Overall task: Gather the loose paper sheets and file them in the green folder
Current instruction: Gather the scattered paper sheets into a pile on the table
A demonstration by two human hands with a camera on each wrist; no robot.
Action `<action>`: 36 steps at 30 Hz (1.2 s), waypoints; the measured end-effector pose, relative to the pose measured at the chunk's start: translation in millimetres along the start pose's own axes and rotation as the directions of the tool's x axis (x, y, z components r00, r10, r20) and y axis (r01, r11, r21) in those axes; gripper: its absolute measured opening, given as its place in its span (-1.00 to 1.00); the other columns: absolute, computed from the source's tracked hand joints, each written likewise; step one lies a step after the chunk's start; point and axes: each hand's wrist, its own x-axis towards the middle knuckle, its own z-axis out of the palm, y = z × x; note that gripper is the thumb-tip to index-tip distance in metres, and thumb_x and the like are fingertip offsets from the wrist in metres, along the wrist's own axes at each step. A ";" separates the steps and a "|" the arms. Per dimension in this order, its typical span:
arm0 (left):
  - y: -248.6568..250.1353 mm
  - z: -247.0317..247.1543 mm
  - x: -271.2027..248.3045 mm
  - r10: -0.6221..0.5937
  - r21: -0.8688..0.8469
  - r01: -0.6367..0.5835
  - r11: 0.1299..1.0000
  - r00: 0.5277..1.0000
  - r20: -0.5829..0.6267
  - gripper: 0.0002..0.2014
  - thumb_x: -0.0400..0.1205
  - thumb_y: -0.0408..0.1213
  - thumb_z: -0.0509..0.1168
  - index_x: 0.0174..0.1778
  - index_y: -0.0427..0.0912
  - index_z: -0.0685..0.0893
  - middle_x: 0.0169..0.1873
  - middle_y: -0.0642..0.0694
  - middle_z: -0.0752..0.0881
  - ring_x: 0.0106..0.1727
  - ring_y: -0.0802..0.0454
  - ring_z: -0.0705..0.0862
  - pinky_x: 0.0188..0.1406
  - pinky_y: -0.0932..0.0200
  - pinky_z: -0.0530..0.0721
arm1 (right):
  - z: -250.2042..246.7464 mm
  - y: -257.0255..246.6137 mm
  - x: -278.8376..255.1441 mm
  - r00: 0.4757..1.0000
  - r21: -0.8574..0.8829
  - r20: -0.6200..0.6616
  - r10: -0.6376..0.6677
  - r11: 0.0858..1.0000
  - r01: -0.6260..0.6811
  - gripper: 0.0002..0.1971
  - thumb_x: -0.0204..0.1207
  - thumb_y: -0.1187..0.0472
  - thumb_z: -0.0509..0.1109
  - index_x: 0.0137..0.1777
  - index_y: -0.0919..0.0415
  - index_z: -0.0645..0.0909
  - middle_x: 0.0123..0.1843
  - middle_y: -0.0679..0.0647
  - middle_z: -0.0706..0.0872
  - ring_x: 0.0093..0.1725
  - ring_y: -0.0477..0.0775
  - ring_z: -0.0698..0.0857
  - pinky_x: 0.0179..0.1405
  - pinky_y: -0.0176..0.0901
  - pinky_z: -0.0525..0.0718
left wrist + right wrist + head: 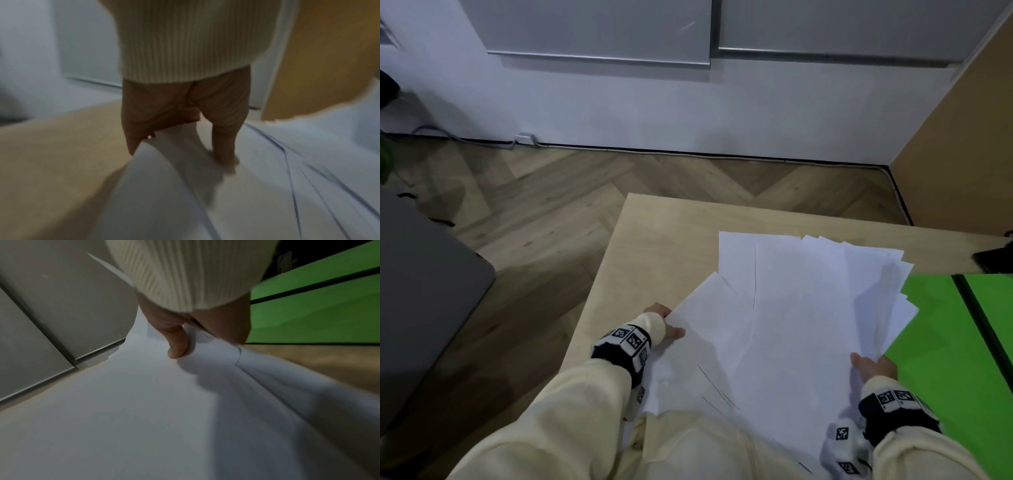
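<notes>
Loose white paper sheets [791,325] fanned in an uneven stack over the wooden counter [654,240]. Left hand [666,323] pinches the stack's left edge; right hand [873,368] grips its right edge. Open green folder [945,342] just right, partly under the sheets.

Both arms in cream ribbed sleeves reach forward to the paper sheets [791,325]. The left hand [662,323] pinches the sheets' left edge, thumb on top and fingers beneath. The right hand [875,368] grips their right edge, thumb [176,344] pressed on top. Black-and-white marker bands wrap both wrists.
</notes>
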 end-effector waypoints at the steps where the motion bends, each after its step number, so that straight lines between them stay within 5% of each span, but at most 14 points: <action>1: 0.0 -0.6 1.0 0.005 -0.037 -0.005 0.999 1.000 -0.010 -0.53 0.43 -0.05 0.46 0.22 -0.16 0.70 0.15 -0.12 0.76 0.17 -0.11 0.73 0.03 0.18 0.60 | -2.6 2.7 1.1 1.000 -0.016 -0.002 0.005 1.000 -0.005 -0.40 0.53 0.40 0.36 0.49 0.64 0.24 0.55 0.47 0.35 0.51 0.42 0.41 0.47 0.08 0.36; 7: -4.9 -34.5 0.5 0.044 -0.224 -0.062 0.973 0.995 -0.085 -0.55 0.45 -0.18 0.49 0.25 -0.25 0.70 0.18 -0.21 0.75 0.20 -0.17 0.71 0.15 0.10 0.59 | -4.6 3.0 2.6 0.999 -0.054 0.015 0.033 0.998 -0.032 -0.38 0.53 0.36 0.37 0.51 0.61 0.24 0.56 0.45 0.34 0.53 0.41 0.39 0.51 0.08 0.35; 11: -28.0 -69.5 -1.1 0.059 -0.303 -0.107 0.947 0.985 -0.165 -0.54 0.44 -0.27 0.51 0.25 -0.34 0.69 0.17 -0.28 0.74 0.16 -0.17 0.70 0.05 0.19 0.52 | -5.0 6.2 6.8 0.999 -0.046 0.014 0.048 0.998 -0.047 -0.37 0.55 0.36 0.35 0.54 0.58 0.20 0.59 0.42 0.30 0.56 0.39 0.34 0.54 0.04 0.29; 14: -50.6 -87.2 -0.1 -0.009 -0.401 -0.075 0.913 0.979 -0.205 -0.51 0.45 -0.30 0.51 0.29 -0.36 0.65 0.18 -0.32 0.72 0.04 -0.12 0.66 0.07 0.15 0.53 | -3.5 8.6 10.8 0.999 -0.055 0.015 0.053 0.997 -0.052 -0.38 0.55 0.36 0.35 0.53 0.60 0.21 0.58 0.43 0.31 0.55 0.40 0.36 0.52 0.05 0.31; 17: -68.2 -94.6 1.6 -0.133 -0.546 -0.033 0.837 0.956 -0.260 -0.48 0.50 -0.27 0.46 0.35 -0.39 0.58 0.25 -0.35 0.68 0.20 -0.27 0.68 0.24 0.01 0.59 | -2.9 8.5 13.0 0.998 -0.073 0.023 0.061 0.996 -0.059 -0.39 0.55 0.37 0.34 0.52 0.61 0.22 0.58 0.43 0.32 0.54 0.39 0.37 0.51 0.05 0.32; 22: -62.8 -78.2 -10.6 -0.306 -0.736 -0.017 0.677 0.902 -0.303 -0.48 0.54 -0.22 0.41 0.37 -0.41 0.55 0.32 -0.36 0.64 0.27 -0.33 0.65 0.32 -0.06 0.57 | -6.5 4.4 12.8 0.990 -0.200 0.086 0.115 0.975 -0.096 -0.50 0.62 0.23 0.26 0.42 0.62 0.39 0.48 0.49 0.45 0.47 0.39 0.47 0.39 0.00 0.43; 26: -33.5 -36.9 -17.8 -0.229 -0.670 0.028 0.741 0.949 -0.214 -0.42 0.44 -0.29 0.50 0.36 -0.43 0.56 0.31 -0.32 0.66 0.27 -0.28 0.67 0.31 -0.07 0.61 | -7.3 2.4 14.8 0.993 -0.414 0.113 0.043 0.910 0.008 -0.44 0.71 0.04 0.00 0.40 0.55 0.46 0.45 0.50 0.47 0.48 0.35 0.46 0.41 -0.09 0.37; 30: -17.9 -6.1 -16.9 -0.232 -0.650 0.100 0.754 0.965 -0.120 -0.36 0.33 -0.38 0.56 0.32 -0.42 0.55 0.26 -0.28 0.68 0.25 -0.23 0.68 0.29 0.00 0.62 | -2.7 -0.9 21.1 0.986 -0.580 0.166 -0.004 0.808 0.101 -0.41 0.72 0.01 -0.05 0.40 0.53 0.48 0.45 0.48 0.49 0.47 0.33 0.48 0.40 -0.10 0.39; 36: -34.3 -20.9 -5.1 -0.333 -0.760 -0.005 0.650 0.897 -0.290 -0.44 0.40 -0.43 0.49 0.35 -0.37 0.56 0.29 -0.31 0.68 0.26 -0.28 0.67 0.31 -0.08 0.61 | -8.8 -8.2 35.8 0.982 -0.650 0.174 -0.071 0.741 0.169 -0.39 0.73 0.01 -0.10 0.30 0.52 0.57 0.34 0.43 0.62 0.36 0.28 0.60 0.24 -0.13 0.50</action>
